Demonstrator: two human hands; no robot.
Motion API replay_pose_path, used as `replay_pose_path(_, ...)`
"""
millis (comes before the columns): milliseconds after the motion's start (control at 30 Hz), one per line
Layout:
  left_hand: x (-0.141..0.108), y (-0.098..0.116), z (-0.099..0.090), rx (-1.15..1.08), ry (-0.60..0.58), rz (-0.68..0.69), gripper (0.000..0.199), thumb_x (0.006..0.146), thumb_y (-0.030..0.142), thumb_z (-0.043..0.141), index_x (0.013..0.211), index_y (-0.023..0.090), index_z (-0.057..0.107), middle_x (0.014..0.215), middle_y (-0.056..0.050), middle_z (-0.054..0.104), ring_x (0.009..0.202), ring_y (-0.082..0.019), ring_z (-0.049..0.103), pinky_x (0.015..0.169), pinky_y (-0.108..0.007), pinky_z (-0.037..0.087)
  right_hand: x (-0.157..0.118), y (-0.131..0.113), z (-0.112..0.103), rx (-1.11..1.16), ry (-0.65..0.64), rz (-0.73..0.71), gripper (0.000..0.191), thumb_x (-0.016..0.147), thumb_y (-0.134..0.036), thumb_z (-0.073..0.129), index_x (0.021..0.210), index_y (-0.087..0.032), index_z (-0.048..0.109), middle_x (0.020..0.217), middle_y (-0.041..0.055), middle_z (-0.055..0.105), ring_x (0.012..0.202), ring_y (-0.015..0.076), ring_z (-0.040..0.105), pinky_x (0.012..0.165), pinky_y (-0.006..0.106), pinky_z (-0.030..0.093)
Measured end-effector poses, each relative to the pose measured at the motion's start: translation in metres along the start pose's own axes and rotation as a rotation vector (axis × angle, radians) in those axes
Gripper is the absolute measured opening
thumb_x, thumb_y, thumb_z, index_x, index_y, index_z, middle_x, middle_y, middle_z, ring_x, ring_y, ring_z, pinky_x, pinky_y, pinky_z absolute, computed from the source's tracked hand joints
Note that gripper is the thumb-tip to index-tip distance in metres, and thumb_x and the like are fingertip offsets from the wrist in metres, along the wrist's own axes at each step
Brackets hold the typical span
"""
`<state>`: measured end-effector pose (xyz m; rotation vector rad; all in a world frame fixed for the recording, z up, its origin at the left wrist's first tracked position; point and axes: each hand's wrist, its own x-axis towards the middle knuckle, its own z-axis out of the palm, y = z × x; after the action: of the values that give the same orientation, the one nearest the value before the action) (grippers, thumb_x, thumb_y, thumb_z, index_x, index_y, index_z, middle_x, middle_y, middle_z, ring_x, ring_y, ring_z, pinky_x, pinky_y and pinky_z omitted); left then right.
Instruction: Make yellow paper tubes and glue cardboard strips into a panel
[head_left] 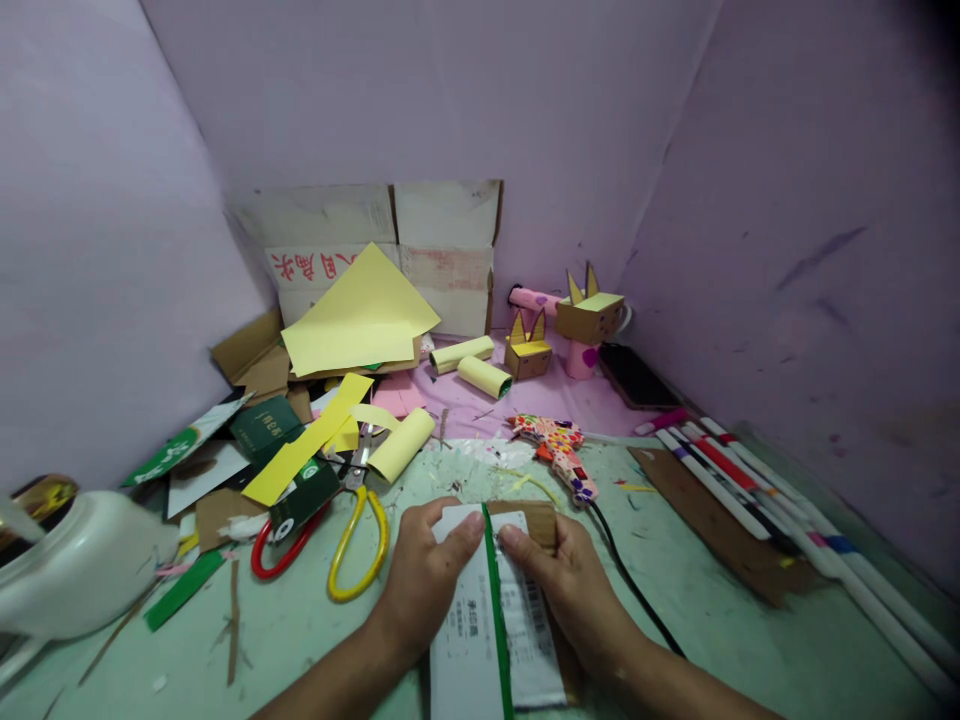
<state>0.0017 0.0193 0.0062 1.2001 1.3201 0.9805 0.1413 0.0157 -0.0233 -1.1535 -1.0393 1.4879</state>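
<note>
My left hand [420,565] is closed on a white printed card [465,640] with a green edge, its thumb lying flat on top. Against the card's right side lies a piece of brown cardboard [544,522] bearing a white barcode label [531,630]. My right hand [581,580] grips this cardboard, thumb pressed on the label beside the green edge. The fingers underneath both pieces are hidden. Just beyond my hands lies a flower-patterned glue gun [555,448], its black cord trailing past my right wrist. Yellow-handled scissors [358,540] lie left of my left hand.
Left are a white pot-like vessel [97,560], red-handled scissors [289,555] and card scraps. Yellow paper [360,325] and paper-covered rolls [484,377] lie farther back, near small eared cardboard boxes [527,358]. A phone [637,377] and several markers [712,485] lie right.
</note>
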Motion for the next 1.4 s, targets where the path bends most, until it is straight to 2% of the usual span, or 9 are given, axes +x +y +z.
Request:
replay_pose_path(233,0.0,0.001,0.0,0.012,-0.016,0.002,0.033,0.07,0.048,0.06,0.06,0.017,0.051,0.047,0.002,0.051,0.041,-0.014,0.048,0.038,-0.023,0.035,0.0,-0.002,0.002,0.049,-0.004,0.012,0.04,0.066,-0.045,0.072,0.083,-0.01,0.063,0.07,0.0076,0.069,0.063,0.0195,0.062,0.057,0.03,0.049)
replay_pose_path(500,0.001,0.001,-0.001,0.067,-0.022,0.027,0.035,0.071,0.049,0.058,0.058,0.018,0.049,0.048,0.001,0.05,0.042,-0.014,0.048,0.038,-0.023,0.035,-0.002,-0.005,0.003,0.057,0.006,0.005,0.036,0.066,-0.043,0.073,0.08,-0.011,0.064,0.068,0.0057,0.069,0.059,0.0162,0.06,0.054,0.026,0.048)
replay_pose_path(1167,-0.001,0.004,-0.001,0.061,-0.045,0.021,0.032,0.072,0.047,0.057,0.062,0.018,0.05,0.05,0.001,0.051,0.043,-0.014,0.049,0.041,-0.023,0.035,-0.002,-0.004,0.002,0.028,0.009,-0.019,0.034,0.066,-0.043,0.073,0.079,-0.013,0.065,0.068,0.0052,0.068,0.06,0.018,0.061,0.055,0.027,0.048)
replay_pose_path(1233,-0.001,0.008,-0.004,0.081,-0.035,0.033,0.033,0.072,0.047,0.058,0.06,0.018,0.049,0.05,0.001,0.05,0.043,-0.013,0.048,0.04,-0.023,0.034,-0.002,-0.007,0.002,0.04,-0.001,-0.022,0.034,0.066,-0.043,0.073,0.079,-0.013,0.064,0.068,0.0048,0.068,0.06,0.0177,0.06,0.055,0.027,0.048)
replay_pose_path(1300,-0.002,0.013,-0.009,0.086,-0.072,0.05,0.034,0.071,0.048,0.06,0.06,0.017,0.049,0.051,0.002,0.049,0.044,-0.012,0.047,0.04,-0.022,0.033,-0.002,-0.014,0.002,0.039,-0.049,-0.034,0.034,0.068,-0.043,0.071,0.083,-0.014,0.065,0.072,0.0051,0.069,0.061,0.0173,0.06,0.055,0.027,0.048)
replay_pose_path(1400,-0.002,0.021,-0.019,-0.031,-0.146,0.114,0.034,0.07,0.049,0.063,0.075,0.016,0.057,0.062,0.0,0.056,0.053,-0.013,0.05,0.045,-0.021,0.036,-0.002,-0.029,-0.003,0.018,-0.082,-0.094,0.032,0.071,-0.043,0.069,0.088,-0.016,0.065,0.076,0.0042,0.068,0.062,0.0167,0.06,0.056,0.028,0.048)
